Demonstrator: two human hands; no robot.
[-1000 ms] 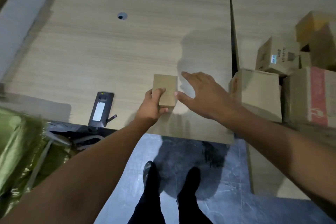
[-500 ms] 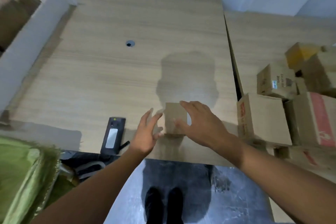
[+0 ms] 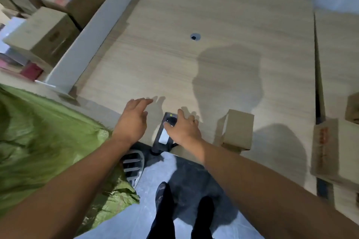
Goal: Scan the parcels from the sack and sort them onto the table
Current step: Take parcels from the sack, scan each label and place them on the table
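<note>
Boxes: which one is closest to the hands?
The small plain box at the table's front edge, beside the right hand; the other boxes sit farther off.

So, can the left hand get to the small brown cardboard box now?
Probably not directly: the right hand, over the black handheld scanner, and its forearm lie between the left hand and the small brown cardboard box. It would have to cross them.

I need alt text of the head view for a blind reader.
A person's right hand rests on a black handheld scanner at the near edge of a pale wooden table; the open left hand hovers left of it. A small brown cardboard box stands right of the scanner, and a green sack lies at the left.
</note>
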